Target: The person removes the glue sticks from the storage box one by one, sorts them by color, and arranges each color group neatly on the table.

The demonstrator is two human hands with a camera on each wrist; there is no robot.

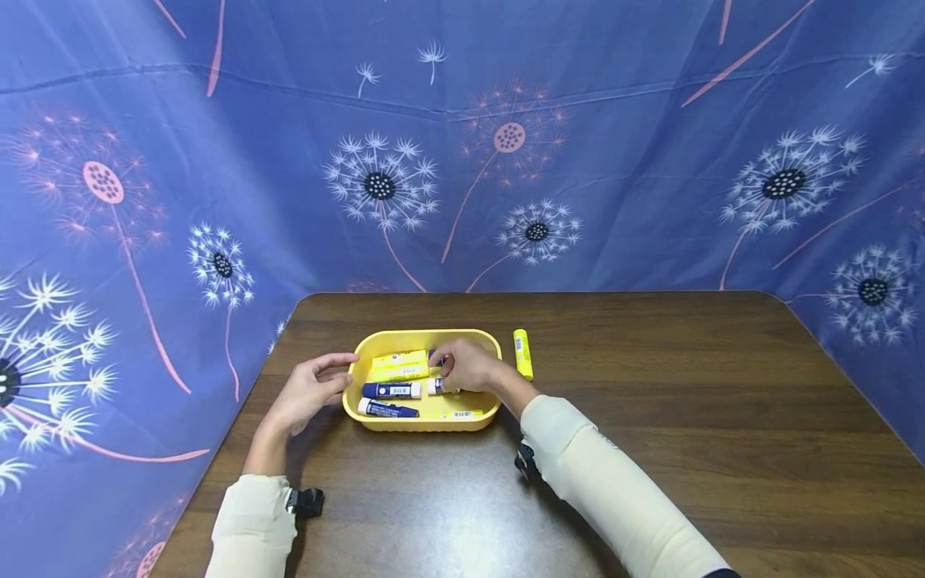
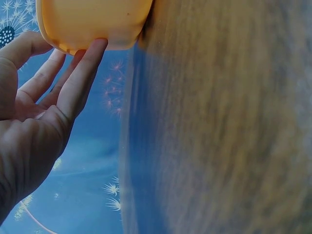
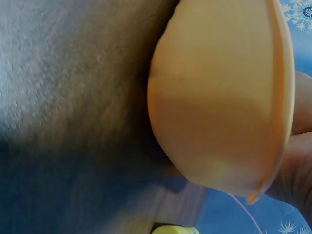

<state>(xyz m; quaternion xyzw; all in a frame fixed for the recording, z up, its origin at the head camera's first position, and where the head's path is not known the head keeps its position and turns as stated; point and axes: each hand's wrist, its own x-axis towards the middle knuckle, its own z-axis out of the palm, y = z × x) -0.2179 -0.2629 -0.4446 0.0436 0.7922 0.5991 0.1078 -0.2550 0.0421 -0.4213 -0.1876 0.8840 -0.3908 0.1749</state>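
A yellow plastic basket point(image 1: 422, 425) holds several glue sticks. Two yellow glue sticks point(image 1: 400, 365) lie side by side at the back left. In front of them are a blue glue stick with a white label point(image 1: 391, 390) and another blue glue stick with a white end point(image 1: 388, 409). My left hand point(image 1: 307, 393) touches the basket's left end, its fingers nearly straight against the outer wall point(image 2: 97, 24). Over the right rim, my right hand point(image 1: 470, 365) reaches inside, thumb and forefinger pinching a dark blue glue stick point(image 1: 435, 358), mostly hidden. Below that hand lies a white-and-blue glue stick point(image 1: 438, 386).
Right of the basket, a yellow glue stick point(image 1: 523, 354) lies on the brown wooden table point(image 1: 686, 417). Another yellow stick point(image 1: 462, 414) lies by the basket's front wall. Behind the table hangs a blue dandelion-print cloth point(image 1: 621, 160).
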